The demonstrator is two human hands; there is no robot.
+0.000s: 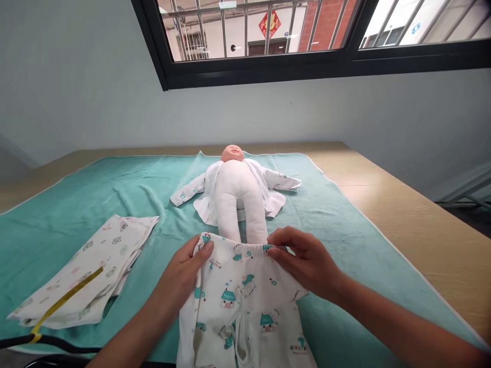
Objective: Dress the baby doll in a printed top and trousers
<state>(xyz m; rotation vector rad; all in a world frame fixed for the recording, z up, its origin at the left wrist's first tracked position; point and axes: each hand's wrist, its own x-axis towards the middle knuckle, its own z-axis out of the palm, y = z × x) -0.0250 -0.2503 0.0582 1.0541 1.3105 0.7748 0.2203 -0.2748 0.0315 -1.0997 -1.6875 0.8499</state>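
Observation:
Both my hands hold a pair of white baby pants (253, 306) printed with small houses and bears, by the gathered waistband. My left hand (192, 260) pinches the left corner of the band, thumb on the front. Toward the right end of the band, my right hand (307, 260) pinches it between thumb and fingers. Just beyond the waistband lies a baby doll (241, 191) on its back, its white cloth legs pointing toward me. An open white baby shirt (278, 202) is spread under the doll, with printed sleeves stretched out to both sides.
A teal cloth (146, 184) covers much of the wooden table (379, 204). Folded printed white fabric (92, 266) lies at the left. Near it are a yellow strap (69, 296) and a black cable (57, 345). A barred window (261, 36) is set in the wall behind.

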